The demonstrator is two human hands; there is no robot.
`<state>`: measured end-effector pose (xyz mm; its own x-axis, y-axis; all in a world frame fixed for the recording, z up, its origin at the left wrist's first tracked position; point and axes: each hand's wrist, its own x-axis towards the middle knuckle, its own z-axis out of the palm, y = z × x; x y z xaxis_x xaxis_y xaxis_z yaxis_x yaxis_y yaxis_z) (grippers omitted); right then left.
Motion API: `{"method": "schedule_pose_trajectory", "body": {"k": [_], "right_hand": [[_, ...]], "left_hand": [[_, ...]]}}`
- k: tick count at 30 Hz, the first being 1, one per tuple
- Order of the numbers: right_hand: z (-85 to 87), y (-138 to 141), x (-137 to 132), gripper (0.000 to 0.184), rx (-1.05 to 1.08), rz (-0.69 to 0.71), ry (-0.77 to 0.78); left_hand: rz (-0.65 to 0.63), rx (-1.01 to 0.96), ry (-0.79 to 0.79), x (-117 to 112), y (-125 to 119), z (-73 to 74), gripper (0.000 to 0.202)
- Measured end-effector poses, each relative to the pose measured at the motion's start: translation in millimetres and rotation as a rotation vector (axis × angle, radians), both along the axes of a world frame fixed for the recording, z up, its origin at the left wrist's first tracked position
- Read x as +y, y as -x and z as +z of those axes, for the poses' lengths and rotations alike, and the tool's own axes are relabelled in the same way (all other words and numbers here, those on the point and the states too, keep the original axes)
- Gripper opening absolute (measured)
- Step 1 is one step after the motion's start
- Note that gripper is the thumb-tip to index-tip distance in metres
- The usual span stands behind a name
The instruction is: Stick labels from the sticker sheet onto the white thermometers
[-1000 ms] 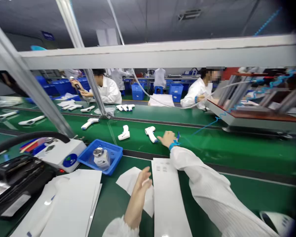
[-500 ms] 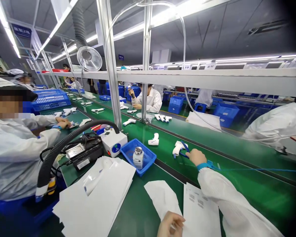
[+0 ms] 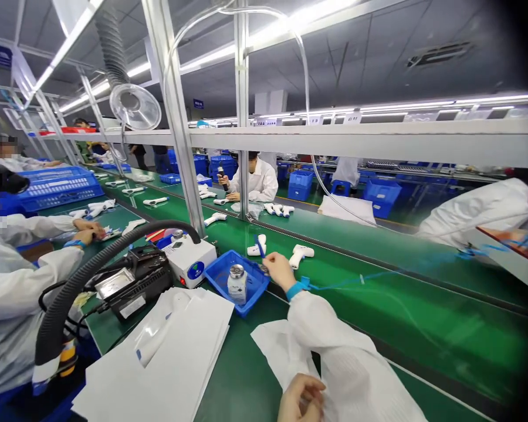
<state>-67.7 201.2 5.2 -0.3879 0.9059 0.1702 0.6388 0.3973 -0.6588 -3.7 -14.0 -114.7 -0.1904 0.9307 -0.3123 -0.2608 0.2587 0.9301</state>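
Note:
My right hand (image 3: 279, 269) reaches over the green belt (image 3: 343, 281) at the right rim of a blue tray (image 3: 261, 288). It is closed on a slim blue tool that looks like tweezers (image 3: 261, 245), pointing upward. A white gun-shaped thermometer housing (image 3: 256, 241) lies just behind the tool, and another white housing (image 3: 302, 253) rests to the right of the hand. My left hand (image 3: 301, 398) is low in front with curled fingers, beside a crumpled white paper (image 3: 275, 346); what its fingers hold is hidden. A small white bottle with a metal cap (image 3: 236, 286) stands in the tray.
Left of the tray are a white box (image 3: 189, 258), a black device (image 3: 136, 281) and a thick black hose (image 3: 64, 293). White sheets (image 3: 176, 357) cover the bench's front left. A co-worker (image 3: 17, 264) sits at left. A metal post (image 3: 176, 117) rises behind.
My right hand has moved left with the blue tool, away from one white housing toward the tray. The camera view has turned right. My left hand stays low with curled fingers.

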Motion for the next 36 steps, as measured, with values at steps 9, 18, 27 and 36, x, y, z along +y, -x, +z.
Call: {"method": "schedule_pose_trajectory", "body": {"k": [9, 18, 27, 36], "right_hand": [[4.0, -61, -22, 0.021, 0.094, 0.061, -0.034], [-44.9, -329, -159, 0.053, -0.468, -0.716, -0.114], [-59.9, -311, -238, 0.053, 0.341, -0.615, 0.442], [-50.5, -208, -276, 0.067, 0.752, 0.017, 0.894]], "left_hand": [[0.102, 0.015, -0.16, -18, 6, 29.1, 0.031], [-0.035, 0.103, -0.116, -19, -4, 45.0, 0.036], [-0.424, 0.012, -0.076, -15, -62, 80.1, 0.086], [-0.179, -0.178, -0.009, -8, -45, 88.6, 0.082]]}}
